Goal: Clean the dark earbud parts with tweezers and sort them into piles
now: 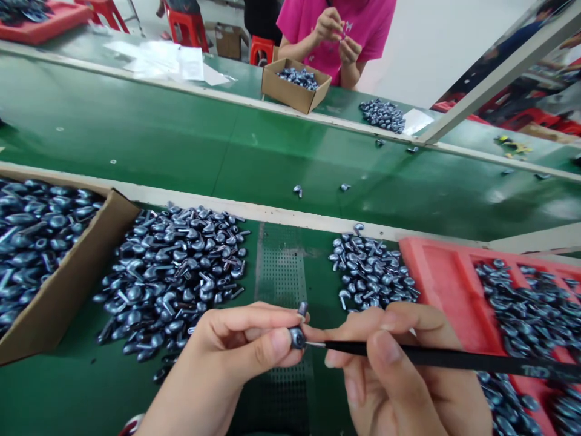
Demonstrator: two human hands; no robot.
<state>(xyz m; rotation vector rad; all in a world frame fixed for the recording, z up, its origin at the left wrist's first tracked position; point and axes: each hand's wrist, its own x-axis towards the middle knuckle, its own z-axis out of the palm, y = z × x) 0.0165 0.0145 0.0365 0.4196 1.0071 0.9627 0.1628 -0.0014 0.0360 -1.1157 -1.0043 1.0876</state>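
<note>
My left hand [247,342] pinches a shiny blue-grey earbud [297,336] between thumb and fingers, its stem pointing up. My right hand [399,363] holds black tweezers [436,356], which run out to the right. Their thin metal tip touches or nearly touches the round end of the earbud. To the left of my hands lies a large heap of earbuds [177,272]. A smaller pile of earbuds [370,272] is behind my right hand, partly covered by it.
A cardboard box [86,272] full of earbuds stands at left. On the right, a red foam tray [445,284] holds many more. Past a pale ledge [281,213], loose earbuds lie on the green surface. Opposite, a person in pink [338,36] works beside a small cardboard box [290,91].
</note>
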